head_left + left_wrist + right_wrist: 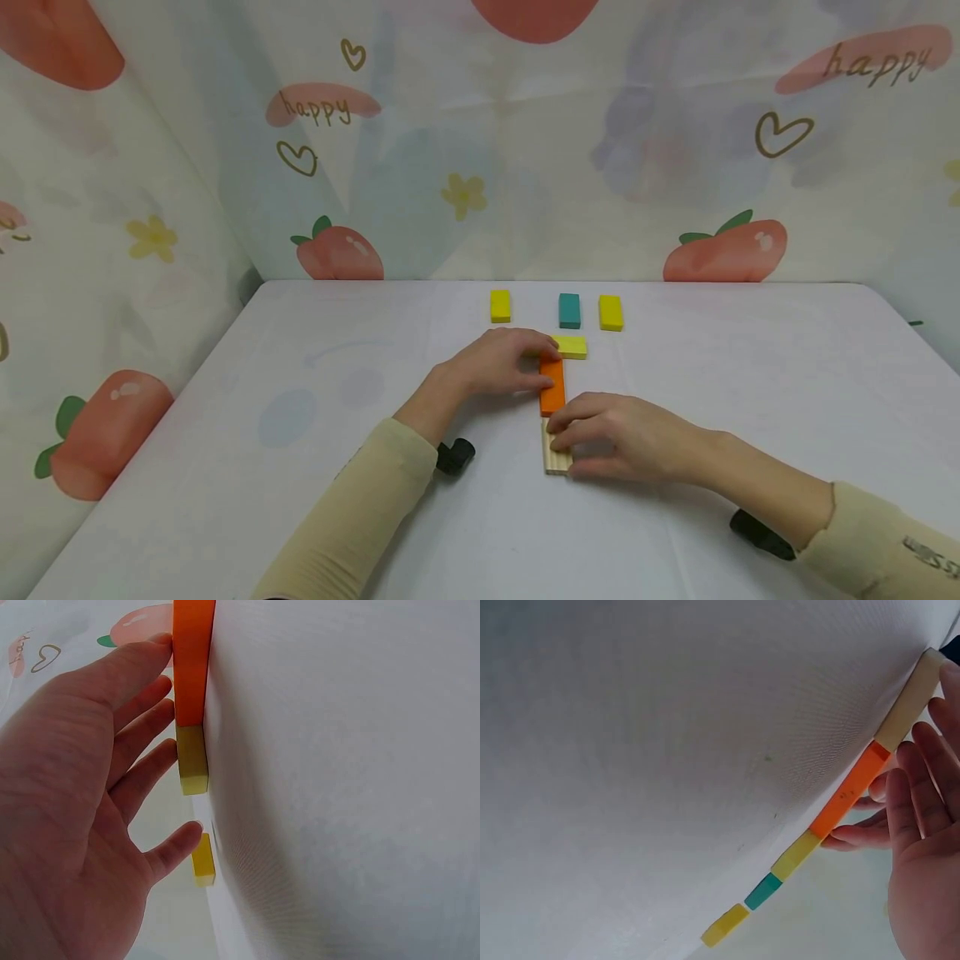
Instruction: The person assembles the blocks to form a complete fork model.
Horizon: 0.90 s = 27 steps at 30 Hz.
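My left hand reaches in from the left, its fingers slightly bent. Its fingertips touch the orange block and the yellow block lying crosswise at its far end. In the left wrist view, the left thumb rests against the orange block. My right hand lies over the plain wooden block, fingertips on its top and the thumb by its near right corner. The fingers look fairly straight in the right wrist view. Orange and wooden blocks lie flat, end to end; the right hand partly covers the wooden one.
Behind the row stand a yellow block at left, a teal block, and another yellow block at right. All lie on a white table. A printed cloth hangs along the table's back edge. Black wrist devices sit under both forearms.
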Available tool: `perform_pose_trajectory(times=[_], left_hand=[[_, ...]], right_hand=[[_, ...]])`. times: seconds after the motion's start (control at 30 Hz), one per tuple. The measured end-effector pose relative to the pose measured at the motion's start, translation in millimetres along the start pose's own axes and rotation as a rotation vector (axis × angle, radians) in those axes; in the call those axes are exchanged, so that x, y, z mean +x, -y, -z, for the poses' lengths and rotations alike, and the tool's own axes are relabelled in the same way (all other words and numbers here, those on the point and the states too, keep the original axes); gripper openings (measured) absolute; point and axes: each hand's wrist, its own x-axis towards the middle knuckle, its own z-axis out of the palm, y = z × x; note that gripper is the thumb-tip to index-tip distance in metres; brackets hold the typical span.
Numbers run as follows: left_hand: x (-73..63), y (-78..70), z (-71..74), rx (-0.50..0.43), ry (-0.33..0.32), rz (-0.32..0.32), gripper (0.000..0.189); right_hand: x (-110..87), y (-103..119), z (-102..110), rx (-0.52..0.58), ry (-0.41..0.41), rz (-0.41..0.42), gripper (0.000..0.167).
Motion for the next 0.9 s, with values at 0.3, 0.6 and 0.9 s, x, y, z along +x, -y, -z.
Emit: perform_pose_trajectory(times=[0.3, 0.6, 0.9], left_hand=[[0.0, 1.5, -1.0, 0.0, -0.001, -0.003, 0.04], [-0.3, 3.2, -1.5, 0.001, -0.011, -0.02, 0.04], [0.9, 4.2, -2.0, 0.007, -0.011, -0.028, 0.04]], right_hand=[[2.1, 0.5, 0.3, 0.012, 0.024, -0.042, 0.024], [3.7, -0.8, 0.3, -0.017, 0.019, -0.036, 0.023], [4.4, -2.4, -0.1, -0.032, 0.012, -0.028, 0.022]])
